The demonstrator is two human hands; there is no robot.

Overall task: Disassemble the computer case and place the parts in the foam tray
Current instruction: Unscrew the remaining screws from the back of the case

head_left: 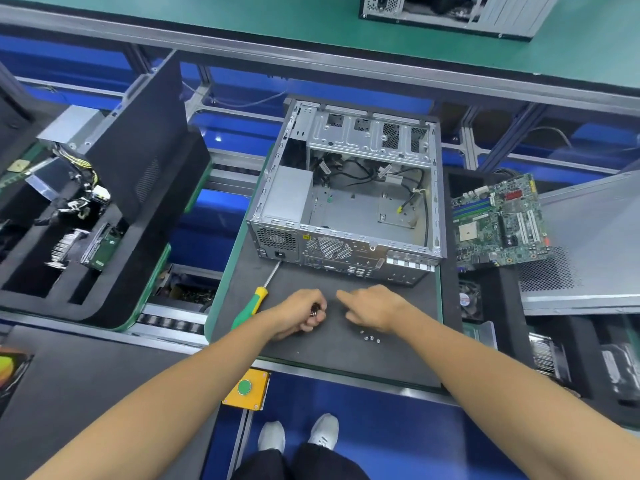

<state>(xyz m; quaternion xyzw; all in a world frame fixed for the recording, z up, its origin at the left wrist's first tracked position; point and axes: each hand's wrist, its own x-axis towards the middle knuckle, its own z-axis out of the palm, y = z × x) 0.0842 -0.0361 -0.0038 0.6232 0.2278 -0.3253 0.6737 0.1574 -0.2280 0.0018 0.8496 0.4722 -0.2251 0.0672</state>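
**benchrat:** Biggest risk I see is the screws (370, 337). They're loose on the mat (346, 355), just under the right hand (372, 308), near its wrist side. That hand is mostly open, index finger pointing toward the left hand (303, 315) and holding nothing. One careless sweep of the wrist and they scatter off the near edge, down by the yellow button box (246, 388). Good luck finding them after that.

**looseground:** Yeah. And the left hand is curled tight around something small and shiny. Looks like gathered screws, or maybe a little metal part, honestly too small to call. If that grip loosens while reaching for a tray, same problem.

**benchrat:** The screwdriver (258, 297) bugs me too. It's lying just left of the left hand, tip touching or nearly touching the back of the case (346, 202). Bump the handle with an elbow and it rolls.

**looseground:** Where's the case relative to the hands, though?

**benchrat:** Straight ahead of both, near but not touching, lid off and mostly gutted. The motherboard (502, 223) is beyond the right hand, off to the right. The foam tray (114, 271) with parts sits well left of the left hand, so that's a long carry with small stuff.
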